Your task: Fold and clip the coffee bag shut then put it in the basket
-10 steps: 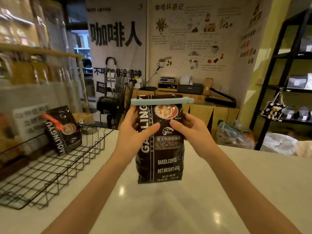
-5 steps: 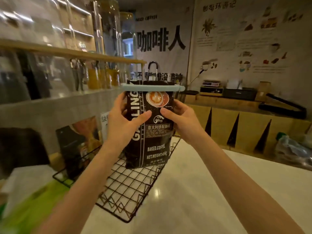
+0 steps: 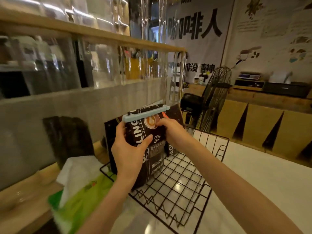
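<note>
Black wire basket (image 3: 209,168), glossy white counter (image 3: 263,179), seemingly plastic pale-blue clip (image 3: 145,114).

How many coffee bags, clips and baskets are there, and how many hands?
Coffee bags: 2, the held coffee bag and the second bag behind it
Blue clip: 1
Wire basket: 1
Hands: 2, left hand and right hand
Total: 6
</note>
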`<state>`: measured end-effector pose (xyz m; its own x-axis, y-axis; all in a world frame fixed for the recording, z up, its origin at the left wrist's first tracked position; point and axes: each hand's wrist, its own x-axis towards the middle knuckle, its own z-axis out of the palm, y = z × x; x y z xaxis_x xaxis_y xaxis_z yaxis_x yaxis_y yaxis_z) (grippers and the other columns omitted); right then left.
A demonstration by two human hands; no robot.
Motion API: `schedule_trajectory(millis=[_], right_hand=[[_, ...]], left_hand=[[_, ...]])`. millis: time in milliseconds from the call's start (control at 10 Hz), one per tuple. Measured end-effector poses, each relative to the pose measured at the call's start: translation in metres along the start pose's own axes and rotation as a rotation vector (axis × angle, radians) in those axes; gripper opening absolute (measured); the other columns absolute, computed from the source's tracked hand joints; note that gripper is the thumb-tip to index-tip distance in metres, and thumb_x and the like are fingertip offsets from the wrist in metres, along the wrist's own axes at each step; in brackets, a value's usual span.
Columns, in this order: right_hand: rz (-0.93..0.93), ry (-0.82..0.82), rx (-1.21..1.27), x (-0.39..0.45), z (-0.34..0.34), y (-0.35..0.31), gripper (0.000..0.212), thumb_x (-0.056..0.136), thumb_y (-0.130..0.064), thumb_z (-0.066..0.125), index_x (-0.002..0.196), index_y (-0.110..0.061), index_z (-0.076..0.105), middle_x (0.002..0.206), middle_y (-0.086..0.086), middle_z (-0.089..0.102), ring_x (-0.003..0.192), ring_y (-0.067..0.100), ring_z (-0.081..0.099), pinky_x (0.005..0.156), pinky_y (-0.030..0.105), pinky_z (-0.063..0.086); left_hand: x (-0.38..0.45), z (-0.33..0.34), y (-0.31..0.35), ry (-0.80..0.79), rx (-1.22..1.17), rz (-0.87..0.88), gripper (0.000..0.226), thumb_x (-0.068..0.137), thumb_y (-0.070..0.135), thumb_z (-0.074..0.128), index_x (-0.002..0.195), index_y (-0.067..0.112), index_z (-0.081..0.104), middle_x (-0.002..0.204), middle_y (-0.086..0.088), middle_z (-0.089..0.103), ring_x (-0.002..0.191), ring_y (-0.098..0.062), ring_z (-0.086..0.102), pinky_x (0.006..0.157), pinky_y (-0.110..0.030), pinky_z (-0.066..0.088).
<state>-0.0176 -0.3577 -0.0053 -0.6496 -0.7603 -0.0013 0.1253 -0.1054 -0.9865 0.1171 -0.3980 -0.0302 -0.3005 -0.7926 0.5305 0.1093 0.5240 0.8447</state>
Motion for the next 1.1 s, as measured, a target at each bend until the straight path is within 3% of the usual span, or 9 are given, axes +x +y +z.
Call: schedule_trajectory(millis=[100, 200, 400, 600, 700, 800, 900, 1000, 1100], right_hand=[[0.020, 0.002, 0.019, 0.003, 0.007, 0.006, 0.020, 0.079, -0.003, 0.046, 0.092, -0.011, 0.060, 0.108, 0.016, 0.063, 0.105, 0.027, 0.056, 0.104, 0.045, 0.041], [0.023, -0.002, -0.014, 0.004, 0.013, 0.011, 0.017, 0.078, -0.007, 0.047, 0.085, -0.011, 0.062, 0.105, 0.014, 0.062, 0.108, 0.029, 0.056, 0.106, 0.048, 0.038], [0.010, -0.005, -0.086, 0.002, 0.023, 0.011, 0.018, 0.076, -0.016, 0.049, 0.088, -0.010, 0.062, 0.121, 0.024, 0.059, 0.114, 0.035, 0.054, 0.105, 0.051, 0.038], [0.009, -0.024, -0.101, -0.004, 0.019, 0.014, 0.013, 0.082, -0.013, 0.048, 0.089, -0.011, 0.060, 0.100, 0.011, 0.062, 0.098, 0.024, 0.057, 0.100, 0.043, 0.041], [0.000, -0.039, -0.157, -0.009, 0.017, 0.015, 0.021, 0.083, -0.015, 0.049, 0.102, -0.010, 0.058, 0.099, 0.004, 0.062, 0.095, 0.018, 0.057, 0.087, 0.033, 0.043], [-0.001, -0.038, -0.274, -0.014, 0.016, 0.015, 0.033, 0.081, -0.020, 0.051, 0.114, -0.014, 0.055, 0.110, 0.003, 0.060, 0.106, 0.020, 0.054, 0.089, 0.033, 0.040], [-0.012, -0.046, -0.280, -0.019, 0.014, 0.013, 0.035, 0.082, -0.016, 0.052, 0.117, -0.015, 0.052, 0.104, -0.002, 0.058, 0.100, 0.015, 0.052, 0.085, 0.030, 0.041], [-0.047, -0.029, -0.313, -0.028, 0.010, 0.010, 0.050, 0.081, -0.013, 0.056, 0.130, -0.014, 0.044, 0.120, 0.003, 0.053, 0.106, 0.015, 0.048, 0.079, 0.022, 0.040], [-0.144, 0.057, -0.270, -0.041, -0.002, 0.006, 0.052, 0.081, -0.009, 0.058, 0.131, -0.015, 0.042, 0.127, 0.003, 0.052, 0.114, 0.014, 0.048, 0.074, 0.013, 0.038]], left_hand=[[-0.003, 0.000, -0.010, 0.026, 0.043, 0.030, 0.075, 0.062, 0.020, 0.081, 0.125, 0.024, 0.041, 0.117, 0.003, 0.057, 0.110, -0.012, 0.054, 0.092, -0.034, 0.049], [-0.004, -0.001, -0.015, 0.023, 0.037, -0.018, 0.074, 0.064, 0.020, 0.079, 0.125, 0.025, 0.038, 0.121, 0.000, 0.056, 0.112, -0.013, 0.053, 0.093, -0.038, 0.049], [-0.002, -0.009, -0.022, -0.064, 0.083, -0.035, 0.084, 0.065, 0.023, 0.078, 0.133, 0.027, 0.028, 0.131, -0.003, 0.049, 0.121, -0.016, 0.046, 0.100, -0.043, 0.044], [-0.013, -0.019, -0.023, -0.172, 0.263, 0.024, 0.106, 0.063, 0.020, 0.080, 0.144, 0.022, 0.010, 0.139, -0.006, 0.038, 0.128, -0.018, 0.037, 0.101, -0.033, 0.033], [-0.019, -0.019, -0.022, -0.191, 0.338, 0.045, 0.113, 0.064, 0.021, 0.080, 0.145, 0.021, 0.000, 0.142, -0.009, 0.033, 0.131, -0.021, 0.032, 0.106, -0.039, 0.030], [-0.024, -0.020, -0.021, -0.186, 0.387, 0.065, 0.115, 0.062, 0.023, 0.080, 0.144, 0.019, 0.000, 0.146, -0.010, 0.029, 0.135, -0.022, 0.026, 0.109, -0.039, 0.026], [-0.029, -0.022, -0.021, -0.098, 0.479, 0.125, 0.107, 0.062, 0.025, 0.080, 0.143, 0.013, 0.011, 0.147, -0.013, 0.026, 0.135, -0.026, 0.025, 0.109, -0.045, 0.027], [-0.038, -0.023, -0.011, 0.049, 0.476, 0.257, 0.087, 0.063, 0.024, 0.078, 0.134, 0.008, 0.031, 0.140, -0.018, 0.035, 0.129, -0.030, 0.035, 0.105, -0.040, 0.031], [-0.047, -0.019, 0.003, 0.074, 0.396, 0.366, 0.068, 0.066, 0.024, 0.074, 0.125, 0.008, 0.043, 0.129, -0.016, 0.046, 0.121, -0.023, 0.041, 0.100, -0.036, 0.036]])
